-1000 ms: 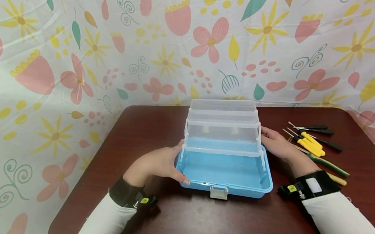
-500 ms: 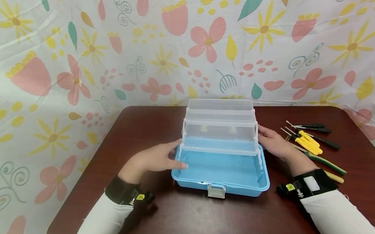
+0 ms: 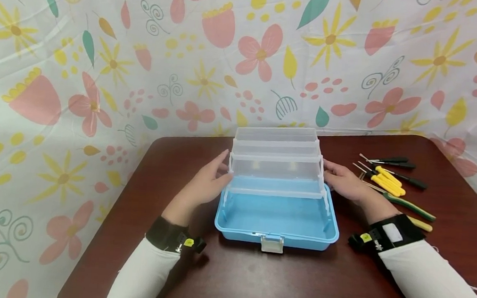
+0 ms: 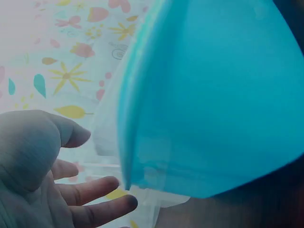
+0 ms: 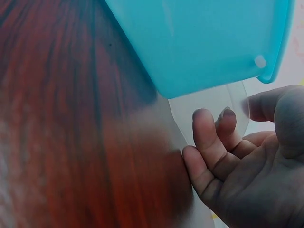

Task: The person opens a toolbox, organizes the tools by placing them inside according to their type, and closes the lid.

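A blue box (image 3: 311, 244) is standing on the worktop (image 3: 244, 282), its clear plastic tiers (image 3: 277, 166) rising at the back. Beside its left side, the left hand (image 3: 204, 184) is holding nothing, fingers extended. The right hand (image 3: 346, 183) is curving its fingers by the tiers' right edge; whether it is gripping them is hard to tell. Yellow-handled screwdrivers (image 3: 388, 185) are lying farther right.

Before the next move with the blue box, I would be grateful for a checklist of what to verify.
1. Blue box upright on the table: ok.
2. Transparent trays raised open: ok.
3. Front latch undone: ok.
4. Yellow-handled screwdrivers apart from the box: ok.
5. Left hand gripping the box: not ok, spread open alongside.
6. Right hand gripping firmly: cannot tell, contact is unclear.
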Motion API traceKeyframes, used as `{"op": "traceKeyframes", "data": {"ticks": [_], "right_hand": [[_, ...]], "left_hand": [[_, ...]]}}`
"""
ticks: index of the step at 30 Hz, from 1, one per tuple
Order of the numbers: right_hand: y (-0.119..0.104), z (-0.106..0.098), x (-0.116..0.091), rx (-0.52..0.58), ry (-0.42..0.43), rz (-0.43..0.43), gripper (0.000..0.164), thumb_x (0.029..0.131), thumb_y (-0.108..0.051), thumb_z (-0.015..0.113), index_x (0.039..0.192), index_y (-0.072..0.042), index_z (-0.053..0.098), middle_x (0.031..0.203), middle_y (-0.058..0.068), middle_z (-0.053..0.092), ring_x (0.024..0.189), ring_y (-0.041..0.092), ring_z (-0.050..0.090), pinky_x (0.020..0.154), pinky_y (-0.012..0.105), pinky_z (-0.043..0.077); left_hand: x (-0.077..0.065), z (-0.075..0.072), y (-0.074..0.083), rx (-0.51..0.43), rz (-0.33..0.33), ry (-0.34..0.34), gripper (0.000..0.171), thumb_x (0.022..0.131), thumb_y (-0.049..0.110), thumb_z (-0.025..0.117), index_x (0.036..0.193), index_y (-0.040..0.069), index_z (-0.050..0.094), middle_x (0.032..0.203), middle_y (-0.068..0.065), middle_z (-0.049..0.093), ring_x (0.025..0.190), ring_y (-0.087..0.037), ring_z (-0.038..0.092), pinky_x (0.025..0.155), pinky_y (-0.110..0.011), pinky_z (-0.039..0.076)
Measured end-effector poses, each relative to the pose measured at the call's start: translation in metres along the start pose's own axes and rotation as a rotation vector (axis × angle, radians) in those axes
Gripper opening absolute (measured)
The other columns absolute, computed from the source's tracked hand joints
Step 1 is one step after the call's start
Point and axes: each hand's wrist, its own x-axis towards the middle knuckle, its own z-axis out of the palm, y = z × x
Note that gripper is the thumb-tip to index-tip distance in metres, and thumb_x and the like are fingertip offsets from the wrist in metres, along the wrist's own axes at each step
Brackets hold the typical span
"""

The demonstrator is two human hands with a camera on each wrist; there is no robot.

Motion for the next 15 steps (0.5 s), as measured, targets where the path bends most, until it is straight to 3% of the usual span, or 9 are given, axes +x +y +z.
{"op": "traceKeyframes", "data": {"ticks": [5,10,15], "right_hand": [[0.000,0.001,0.001,0.003,-0.007,-0.002,0.064,0.112,-0.032,0.042,0.166,-0.014,0.014,0.163,0.025,0.036,0.113,0.032,0.060,0.089,0.038,0.059],[0.002,0.000,0.001,-0.012,-0.001,0.007,0.064,0.112,-0.033,0.041,0.166,-0.014,0.014,0.164,0.024,0.035,0.120,0.034,0.057,0.094,0.045,0.059],[0.004,-0.001,0.000,-0.009,0.002,0.012,0.064,0.112,-0.035,0.042,0.166,-0.016,0.014,0.163,0.023,0.037,0.116,0.032,0.058,0.092,0.040,0.059]], "left_hand": [[0.007,0.008,-0.002,-0.016,-0.049,0.047,0.068,0.105,0.029,0.057,0.164,0.028,0.025,0.135,-0.011,0.064,0.120,-0.030,0.067,0.094,-0.051,0.059],[0.004,0.010,-0.001,0.014,-0.061,0.047,0.070,0.105,0.031,0.056,0.166,0.026,0.021,0.138,-0.013,0.064,0.122,-0.030,0.067,0.097,-0.051,0.058],[0.003,0.015,-0.007,0.002,-0.046,0.025,0.072,0.105,0.035,0.055,0.166,0.029,0.017,0.137,-0.012,0.065,0.124,-0.028,0.066,0.099,-0.049,0.057]]}}
